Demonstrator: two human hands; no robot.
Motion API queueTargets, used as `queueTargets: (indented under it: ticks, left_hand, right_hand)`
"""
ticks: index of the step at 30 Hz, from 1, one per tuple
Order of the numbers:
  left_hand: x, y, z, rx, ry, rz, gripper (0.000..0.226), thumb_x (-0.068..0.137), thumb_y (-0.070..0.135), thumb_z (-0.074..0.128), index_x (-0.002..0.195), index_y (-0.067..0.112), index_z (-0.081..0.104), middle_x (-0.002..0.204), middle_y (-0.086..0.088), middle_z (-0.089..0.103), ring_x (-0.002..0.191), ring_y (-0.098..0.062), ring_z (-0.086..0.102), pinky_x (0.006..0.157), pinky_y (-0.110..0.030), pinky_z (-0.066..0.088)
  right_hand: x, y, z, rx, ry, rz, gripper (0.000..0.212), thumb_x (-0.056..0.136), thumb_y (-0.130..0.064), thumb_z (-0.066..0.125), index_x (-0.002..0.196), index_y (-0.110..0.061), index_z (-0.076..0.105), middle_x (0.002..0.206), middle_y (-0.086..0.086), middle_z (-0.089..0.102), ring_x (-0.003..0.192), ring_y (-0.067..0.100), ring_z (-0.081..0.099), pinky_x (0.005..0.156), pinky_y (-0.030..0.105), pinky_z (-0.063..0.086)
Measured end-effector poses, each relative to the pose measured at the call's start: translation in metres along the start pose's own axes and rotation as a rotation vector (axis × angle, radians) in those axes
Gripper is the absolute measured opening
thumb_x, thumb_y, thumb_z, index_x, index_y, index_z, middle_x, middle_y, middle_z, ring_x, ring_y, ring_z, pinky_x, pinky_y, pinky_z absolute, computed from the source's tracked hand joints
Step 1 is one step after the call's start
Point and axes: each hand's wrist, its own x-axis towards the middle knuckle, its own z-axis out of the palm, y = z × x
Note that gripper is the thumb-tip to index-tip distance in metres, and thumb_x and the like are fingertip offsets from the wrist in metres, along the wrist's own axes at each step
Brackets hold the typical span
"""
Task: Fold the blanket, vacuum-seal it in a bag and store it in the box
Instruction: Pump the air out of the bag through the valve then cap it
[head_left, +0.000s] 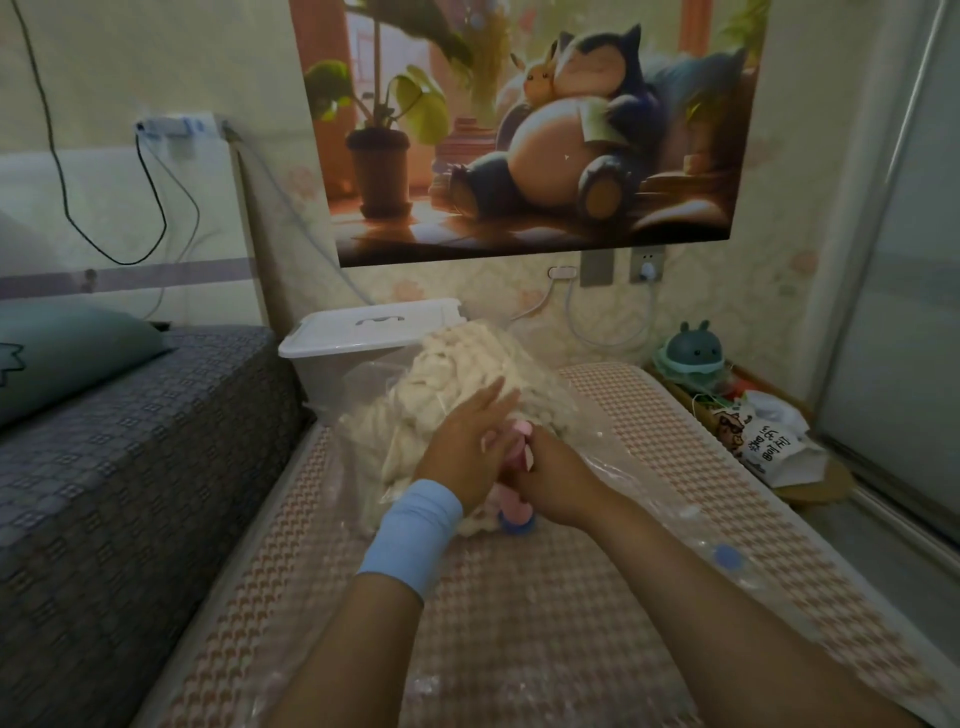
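Observation:
A cream knitted blanket (467, 374) lies bunched inside a clear plastic vacuum bag (363, 395) on a checked mat. My left hand (467, 441), with a light blue wristband, rests flat with straight fingers on the bagged blanket. My right hand (556, 478) grips a pink hand pump (517, 499), which stands on a blue valve (517, 525) at the bag's near edge. A white lidded storage box (363, 332) stands behind the bag against the wall.
A second clear bag with a blue valve (727, 558) lies on the mat at right. A grey-covered bed (130, 441) runs along the left. Bags and a green toy (693, 353) clutter the floor at right, by a sliding door (909, 312).

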Motion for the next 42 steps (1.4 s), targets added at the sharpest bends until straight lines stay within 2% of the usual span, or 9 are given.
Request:
queueTargets:
  ticks: [3, 6, 9, 14, 21, 28, 30, 36, 42]
  left_hand:
    - [0.001, -0.001, 0.001, -0.488, 0.100, -0.261, 0.065, 0.090, -0.005, 0.052, 0.143, 0.029, 0.036, 0.147, 0.004, 0.036, 0.120, -0.010, 0.050, 0.095, -0.021, 0.045]
    - [-0.004, 0.002, 0.011, -0.744, 0.011, -0.403, 0.065, 0.084, -0.020, 0.044, 0.135, 0.019, 0.035, 0.133, -0.007, 0.051, 0.102, -0.012, 0.059, 0.070, -0.022, 0.052]
    - [-0.006, -0.003, 0.024, -0.597, -0.058, -0.312, 0.057, 0.080, -0.007, 0.063, 0.127, 0.021, 0.046, 0.117, 0.002, 0.061, 0.110, -0.014, 0.059, 0.079, -0.023, 0.055]
    - [-0.004, -0.005, 0.039, -0.365, -0.015, -0.239, 0.037, 0.077, 0.015, 0.076, 0.113, 0.022, 0.067, 0.105, 0.007, 0.070, 0.101, -0.010, 0.062, 0.088, -0.025, 0.050]
    - [-0.002, -0.012, 0.050, -0.360, -0.058, -0.214, 0.047, 0.073, 0.010, 0.080, 0.113, 0.029, 0.065, 0.111, 0.011, 0.067, 0.102, -0.006, 0.061, 0.087, -0.018, 0.047]
    - [-0.001, -0.016, 0.058, -0.325, -0.065, -0.251, 0.041, 0.078, 0.019, 0.076, 0.116, 0.027, 0.064, 0.103, 0.008, 0.068, 0.099, -0.011, 0.063, 0.090, -0.029, 0.051]
    - [-0.002, -0.017, 0.059, -0.336, -0.058, -0.256, 0.043, 0.078, 0.016, 0.076, 0.117, 0.029, 0.063, 0.105, 0.008, 0.068, 0.100, -0.011, 0.063, 0.090, -0.029, 0.051]
    - [-0.003, -0.020, 0.059, -0.326, -0.083, -0.225, 0.049, 0.074, 0.015, 0.080, 0.119, 0.024, 0.064, 0.109, 0.009, 0.068, 0.102, -0.008, 0.063, 0.091, -0.023, 0.050]
    - [-0.006, -0.013, 0.062, -0.339, -0.054, -0.253, 0.042, 0.076, 0.020, 0.077, 0.115, 0.027, 0.064, 0.102, 0.008, 0.068, 0.098, -0.010, 0.063, 0.088, -0.027, 0.051]
  right_hand:
    - [0.001, 0.006, -0.008, 0.018, 0.061, -0.012, 0.053, 0.085, -0.013, 0.071, 0.131, -0.032, 0.054, 0.118, -0.020, 0.061, 0.110, -0.009, 0.058, 0.086, 0.011, 0.046]
    - [-0.001, 0.009, -0.015, -0.027, 0.184, 0.048, 0.065, 0.086, -0.032, 0.072, 0.140, -0.034, 0.036, 0.135, -0.003, 0.049, 0.115, 0.015, 0.057, 0.089, 0.032, 0.053]
    - [-0.001, -0.001, -0.024, -0.076, 0.256, -0.023, 0.052, 0.088, -0.038, 0.069, 0.133, -0.037, 0.042, 0.118, -0.007, 0.053, 0.098, 0.011, 0.059, 0.079, 0.031, 0.054]
    - [0.001, -0.011, -0.032, -0.440, 0.234, -0.177, 0.015, 0.098, -0.026, 0.056, 0.095, -0.013, 0.064, 0.094, -0.002, 0.048, 0.081, 0.019, 0.054, 0.070, 0.039, 0.046]
    - [0.007, -0.072, -0.084, -0.527, 0.755, -0.490, 0.018, 0.095, -0.014, 0.052, 0.100, -0.012, 0.069, 0.096, 0.002, 0.056, 0.086, 0.014, 0.048, 0.069, 0.023, 0.037]
    - [-0.008, 0.002, -0.035, -0.432, 0.145, -0.098, 0.011, 0.094, -0.022, 0.048, 0.091, -0.020, 0.059, 0.097, -0.005, 0.049, 0.085, 0.016, 0.051, 0.072, 0.035, 0.041]
    - [-0.006, -0.010, -0.043, -0.459, 0.186, -0.136, 0.022, 0.094, -0.026, 0.043, 0.098, -0.016, 0.063, 0.101, -0.002, 0.053, 0.087, 0.019, 0.054, 0.070, 0.035, 0.043]
    - [0.000, -0.059, -0.083, -0.479, 0.723, -0.475, 0.033, 0.097, -0.020, 0.043, 0.117, -0.010, 0.067, 0.106, 0.003, 0.062, 0.088, 0.010, 0.054, 0.068, 0.020, 0.043]
    - [-0.014, -0.006, -0.040, -0.652, 0.154, -0.046, 0.035, 0.097, -0.036, 0.041, 0.112, -0.018, 0.066, 0.113, 0.001, 0.060, 0.097, 0.026, 0.061, 0.074, 0.037, 0.046]
